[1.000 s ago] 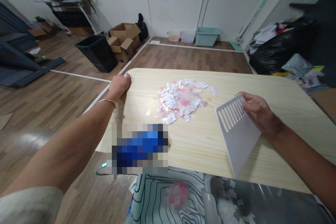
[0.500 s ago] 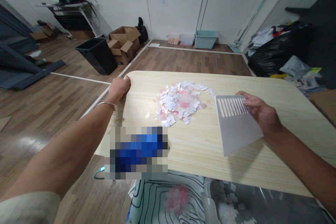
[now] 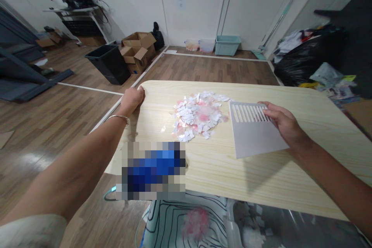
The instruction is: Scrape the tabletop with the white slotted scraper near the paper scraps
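My left hand [image 3: 133, 99] is closed round the far left corner of a light wooden table [image 3: 261, 178]. A silver bangle sits on that wrist. My right hand [image 3: 283, 124] grips a flat grey plastic scraper [image 3: 252, 133] with a row of slots along its top edge. The scraper's left edge stands just to the right of a heap of white and pink paper scraps [image 3: 199, 114] in the middle of the table. A blurred blue patch [image 3: 151, 168] lies at the table's near left edge.
Under the near edge sits a bin lined with clear plastic [image 3: 261, 224] holding paper scraps, beside a black-and-white patterned cloth [image 3: 171, 221]. On the wooden floor stand a black bin [image 3: 109, 62], cardboard boxes [image 3: 136, 50], a teal tub [image 3: 228, 43] and black rubbish bags [image 3: 308, 56].
My right hand has swung the scraper from near the front edge up and leftward, turning it level, until it reaches the right side of the scrap heap. The left hand stays on the corner.
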Available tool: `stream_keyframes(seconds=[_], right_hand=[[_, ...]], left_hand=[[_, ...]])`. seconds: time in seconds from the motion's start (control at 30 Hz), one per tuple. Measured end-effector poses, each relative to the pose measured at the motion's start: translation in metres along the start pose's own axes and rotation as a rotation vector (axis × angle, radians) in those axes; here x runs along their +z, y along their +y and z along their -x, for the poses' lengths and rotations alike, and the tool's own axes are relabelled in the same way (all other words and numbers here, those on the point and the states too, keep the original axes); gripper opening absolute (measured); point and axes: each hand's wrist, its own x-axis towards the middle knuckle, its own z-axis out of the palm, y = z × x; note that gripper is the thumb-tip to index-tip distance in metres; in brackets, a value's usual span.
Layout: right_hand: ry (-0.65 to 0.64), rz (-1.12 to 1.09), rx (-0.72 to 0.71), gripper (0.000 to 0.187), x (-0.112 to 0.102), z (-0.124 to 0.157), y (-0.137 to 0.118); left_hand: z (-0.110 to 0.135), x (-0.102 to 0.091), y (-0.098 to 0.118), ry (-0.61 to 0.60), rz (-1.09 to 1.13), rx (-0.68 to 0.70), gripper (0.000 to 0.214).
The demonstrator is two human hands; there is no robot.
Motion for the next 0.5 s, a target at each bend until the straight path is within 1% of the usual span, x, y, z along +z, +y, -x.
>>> stream_keyframes(seconds=[0.13,0.33,0.43,0.5], right_hand=[[-0.037,-0.023,0.026,0.046,-0.002,-0.0012,0.0031],[-0.066,-0.109,0.066,0.057,-0.0011,0.0036,0.0056],[-0.091,-0.13,0.036,0.063,-0.0006,0.0041,0.0069],[-0.087,-0.103,-0.048,0.062,-0.0007,0.003,0.008]], left_hand=[[-0.0018,0.0011,-0.0016,0.01,0.012,0.0,0.075],[-0.0026,0.0003,-0.0001,-0.002,0.01,-0.005,0.075],[-0.0021,-0.0001,0.0004,-0.004,0.008,-0.011,0.075],[-0.0019,-0.0001,0.0002,-0.002,0.012,-0.012,0.075]])
